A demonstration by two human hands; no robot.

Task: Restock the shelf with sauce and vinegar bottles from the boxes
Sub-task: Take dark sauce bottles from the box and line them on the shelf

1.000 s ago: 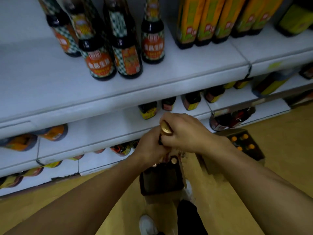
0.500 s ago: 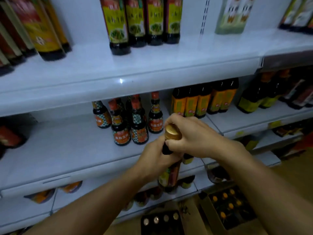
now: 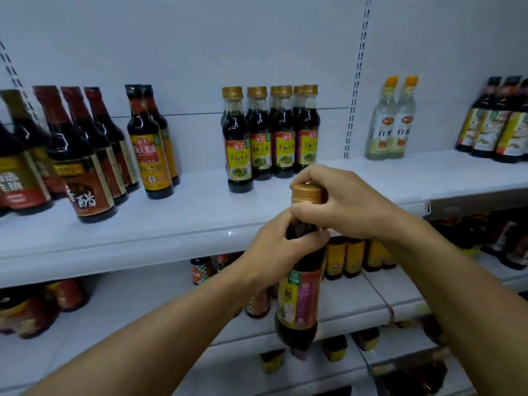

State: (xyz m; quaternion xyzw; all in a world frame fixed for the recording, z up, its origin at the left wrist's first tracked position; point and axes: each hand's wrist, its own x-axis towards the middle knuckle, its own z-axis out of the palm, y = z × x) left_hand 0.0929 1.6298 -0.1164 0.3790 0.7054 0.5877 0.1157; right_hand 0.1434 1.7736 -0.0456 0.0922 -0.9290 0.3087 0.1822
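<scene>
I have one dark sauce bottle [image 3: 300,298] mid-air below the shelf [image 3: 200,221], left grip [image 3: 281,250] clenching its neck, right grip [image 3: 340,202] pinching its cap, not yet beside the matching gold-capped row [image 3: 271,138].

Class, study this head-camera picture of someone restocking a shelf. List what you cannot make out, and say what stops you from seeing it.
- Neck of the held soy sauce bottle, head view: covered by the left hand and the right hand.
- Its gold cap: partly wrapped by right-hand fingers.
- Bottles at far left: cut by the frame edge.
- Bottles on the lower shelves: blurred, dim, labels unreadable.
- Supply boxes: out of frame.
</scene>
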